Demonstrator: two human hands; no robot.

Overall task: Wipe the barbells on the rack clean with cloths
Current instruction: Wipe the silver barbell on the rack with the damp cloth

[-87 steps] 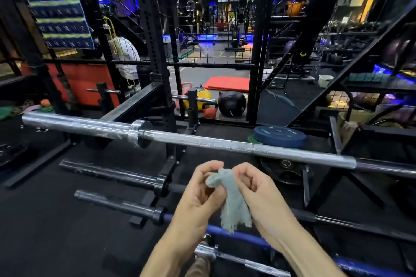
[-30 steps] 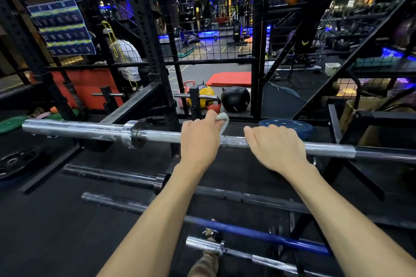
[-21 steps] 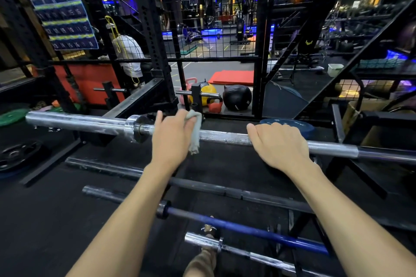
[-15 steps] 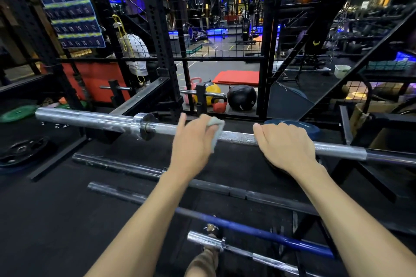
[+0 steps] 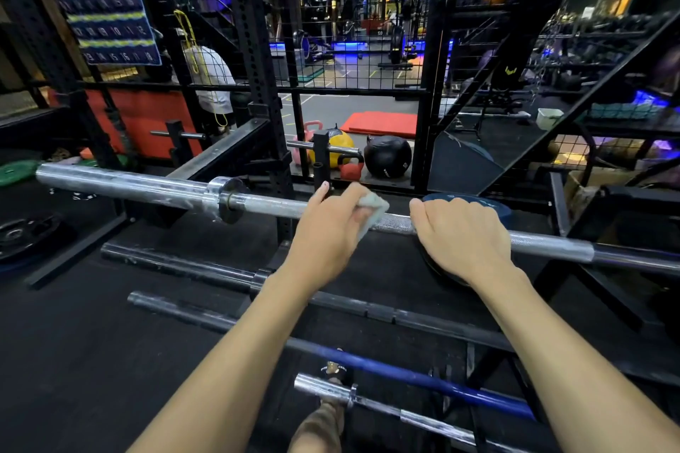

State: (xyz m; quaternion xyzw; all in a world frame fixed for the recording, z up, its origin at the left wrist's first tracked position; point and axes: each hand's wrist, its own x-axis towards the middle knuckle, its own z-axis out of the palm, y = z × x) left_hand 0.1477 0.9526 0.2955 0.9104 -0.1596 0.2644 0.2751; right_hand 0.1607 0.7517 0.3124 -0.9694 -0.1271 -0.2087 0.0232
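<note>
While the left hand [image 5: 333,228] presses a pale cloth [image 5: 373,211] onto the chrome barbell [image 5: 257,204], grip curled round cloth and shaft, the right hand [image 5: 461,235] at 3 o'clock of it clamps the knurled shaft bare. Barbell lies across the rack [image 5: 254,59]; a blue barbell [image 5: 423,379] lies lower, toward 6 o'clock.

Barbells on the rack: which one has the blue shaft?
The blue barbell, second lowest, just above the short chrome bar nearest the camera. The two above it are dark, and the top silver bar is being wiped.
</note>
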